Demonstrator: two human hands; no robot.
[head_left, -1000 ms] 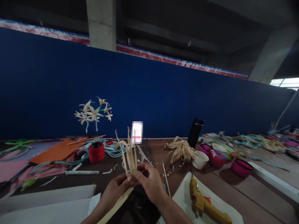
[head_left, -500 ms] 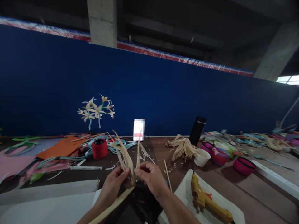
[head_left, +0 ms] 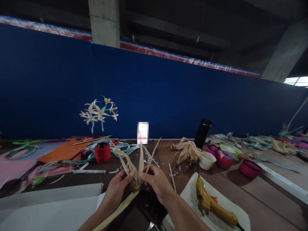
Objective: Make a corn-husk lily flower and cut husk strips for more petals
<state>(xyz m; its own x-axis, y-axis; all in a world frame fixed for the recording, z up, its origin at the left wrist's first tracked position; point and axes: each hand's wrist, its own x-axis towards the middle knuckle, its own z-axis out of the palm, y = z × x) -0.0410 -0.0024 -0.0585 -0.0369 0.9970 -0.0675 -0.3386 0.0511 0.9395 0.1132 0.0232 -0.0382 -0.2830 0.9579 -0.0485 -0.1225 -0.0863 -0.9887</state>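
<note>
My left hand [head_left: 117, 188] and my right hand [head_left: 155, 181] meet low in the middle of the view, both pinched on a bunch of dried husk strips [head_left: 137, 163]. The pale strips fan upward from my fingers, one leaning to the right. A long flat pale strip [head_left: 115, 211] runs down and left from under my left hand. Directly below my hands lies something dark that I cannot make out.
A yellow glue gun [head_left: 211, 205] lies on a white sheet at the right. Behind stand a red spool [head_left: 102, 152], a husk pile [head_left: 189, 150], a white cup [head_left: 207, 161], a black bottle [head_left: 202, 133], pink bowls [head_left: 249, 169] and a husk flower spray [head_left: 99, 113]. White boards [head_left: 48, 205] lie at left.
The husk strips have spread apart, with one now leaning to the right. My hands have stayed together on the bunch, and the view has shifted slightly.
</note>
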